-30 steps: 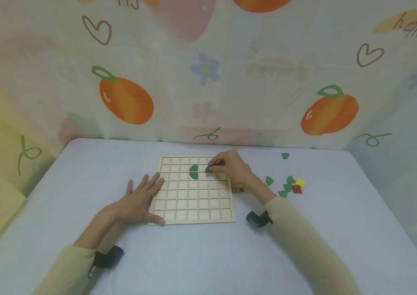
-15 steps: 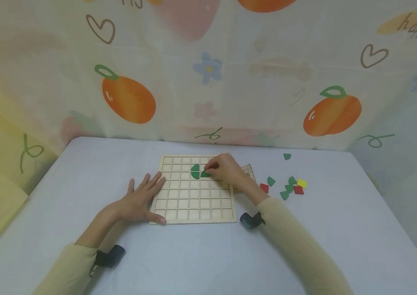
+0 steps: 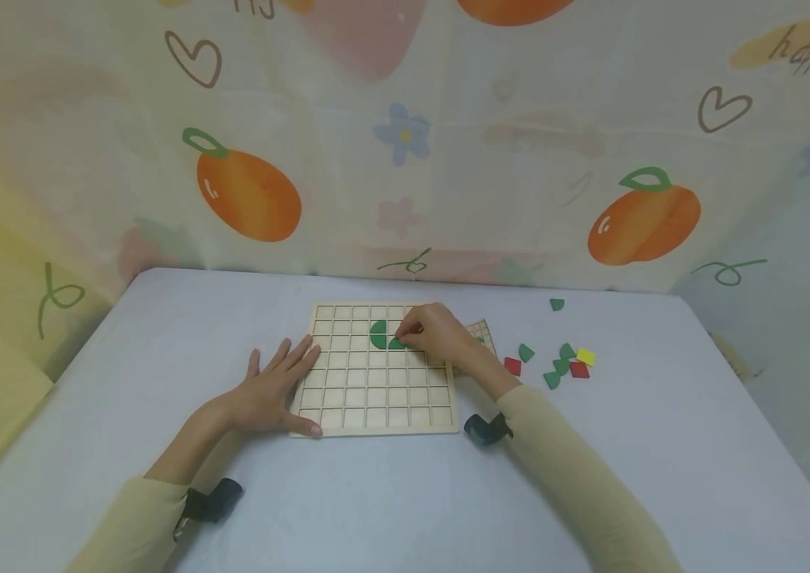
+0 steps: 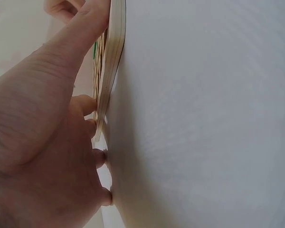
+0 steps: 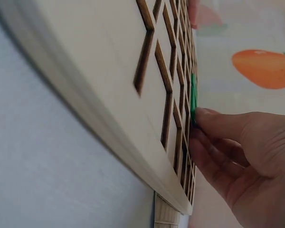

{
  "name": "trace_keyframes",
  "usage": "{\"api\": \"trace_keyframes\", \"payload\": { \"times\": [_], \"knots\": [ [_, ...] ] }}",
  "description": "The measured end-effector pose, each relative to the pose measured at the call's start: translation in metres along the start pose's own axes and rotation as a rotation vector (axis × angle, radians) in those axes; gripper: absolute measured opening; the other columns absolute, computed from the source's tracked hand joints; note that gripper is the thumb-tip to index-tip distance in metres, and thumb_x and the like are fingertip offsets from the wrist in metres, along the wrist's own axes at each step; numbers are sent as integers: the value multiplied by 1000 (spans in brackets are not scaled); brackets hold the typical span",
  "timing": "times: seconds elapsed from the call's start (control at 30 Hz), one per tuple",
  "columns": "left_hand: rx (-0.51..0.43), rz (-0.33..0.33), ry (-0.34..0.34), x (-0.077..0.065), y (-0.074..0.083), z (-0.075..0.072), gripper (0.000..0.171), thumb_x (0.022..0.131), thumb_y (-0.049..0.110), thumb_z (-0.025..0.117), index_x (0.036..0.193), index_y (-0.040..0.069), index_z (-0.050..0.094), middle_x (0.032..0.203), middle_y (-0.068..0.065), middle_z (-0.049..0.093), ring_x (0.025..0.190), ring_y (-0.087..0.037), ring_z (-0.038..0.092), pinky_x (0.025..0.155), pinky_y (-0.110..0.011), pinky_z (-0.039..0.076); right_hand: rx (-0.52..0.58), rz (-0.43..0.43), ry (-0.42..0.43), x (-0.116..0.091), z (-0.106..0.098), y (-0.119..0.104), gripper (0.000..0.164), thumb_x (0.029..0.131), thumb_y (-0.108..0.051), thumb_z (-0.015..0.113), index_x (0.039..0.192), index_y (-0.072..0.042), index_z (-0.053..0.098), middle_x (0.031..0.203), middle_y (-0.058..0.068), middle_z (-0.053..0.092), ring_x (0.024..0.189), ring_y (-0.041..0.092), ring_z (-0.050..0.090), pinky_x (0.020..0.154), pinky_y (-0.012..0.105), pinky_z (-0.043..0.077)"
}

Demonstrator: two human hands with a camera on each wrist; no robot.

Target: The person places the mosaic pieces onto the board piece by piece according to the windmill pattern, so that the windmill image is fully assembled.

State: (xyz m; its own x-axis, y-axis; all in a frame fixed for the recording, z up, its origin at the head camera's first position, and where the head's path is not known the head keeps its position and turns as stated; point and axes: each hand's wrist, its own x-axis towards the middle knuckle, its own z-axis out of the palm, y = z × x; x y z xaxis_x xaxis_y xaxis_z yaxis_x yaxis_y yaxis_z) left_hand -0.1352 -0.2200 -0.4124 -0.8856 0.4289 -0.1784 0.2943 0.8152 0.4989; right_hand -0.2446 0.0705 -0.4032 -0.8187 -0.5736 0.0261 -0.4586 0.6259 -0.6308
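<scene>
A light wooden grid board [image 3: 365, 395] lies on the white table. My left hand [image 3: 262, 399] rests against its left edge with fingers spread and thumb at the near left corner. Two green quarter-circle pieces [image 3: 378, 334] sit in neighbouring cells, one behind the other, together forming a half disc. Over the board's upper right part, my right hand [image 3: 437, 330] pinches another green quarter-circle piece [image 3: 395, 344] between thumb and fingers, at the cell beside the nearer one. In the right wrist view this green piece [image 5: 193, 102] appears edge-on at the board's surface.
A smaller gridded board [image 3: 482, 328] is partly hidden behind the right wrist. To the right lie several loose green pieces [image 3: 552, 380], a yellow square [image 3: 586, 356] and two red squares [image 3: 512, 366]. A patterned cloth [image 3: 448, 199] hangs behind the table.
My right hand has carried the green piece a little left and nearer, down to the cell beside the half disc. My left hand has stayed at the board's edge.
</scene>
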Motion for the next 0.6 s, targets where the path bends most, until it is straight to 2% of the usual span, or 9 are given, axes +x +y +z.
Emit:
{"api": "trace_keyframes", "payload": {
  "times": [0.13, 0.37, 0.6],
  "knots": [
    [12, -1, -2, 1, 1, 0, 126, 67, 64, 79, 157, 4, 13, 164, -16, 0, 147, -46, -6, 106, -71, -15, -30, -13, -13, -2, -2, -3, 10, 92, -9, 68, 97, -6, 76, 99, 2, 71, 93, 15, 63, 84, 28, 53],
    [5, 11, 8, 0, 1, 0, 125, 67, 61, 81, 156, 2, 15, 163, -18, 3, 146, -48, -5, 105, -72, -13, -94, -2, -16, 0, -3, -8, 12, 93, -11, 68, 101, -7, 76, 96, 0, 71, 86, 12, 63, 78, 25, 52],
    [30, 17, 14, 1, 0, 1, 125, 67, 61, 80, 155, 1, 16, 163, -19, 4, 146, -49, -3, 105, -74, -12, -92, -12, -16, -8, -16, -15, 16, 94, -12, 66, 106, -5, 75, 104, 3, 73, 95, 15, 65, 84, 29, 53]
  ]
}}
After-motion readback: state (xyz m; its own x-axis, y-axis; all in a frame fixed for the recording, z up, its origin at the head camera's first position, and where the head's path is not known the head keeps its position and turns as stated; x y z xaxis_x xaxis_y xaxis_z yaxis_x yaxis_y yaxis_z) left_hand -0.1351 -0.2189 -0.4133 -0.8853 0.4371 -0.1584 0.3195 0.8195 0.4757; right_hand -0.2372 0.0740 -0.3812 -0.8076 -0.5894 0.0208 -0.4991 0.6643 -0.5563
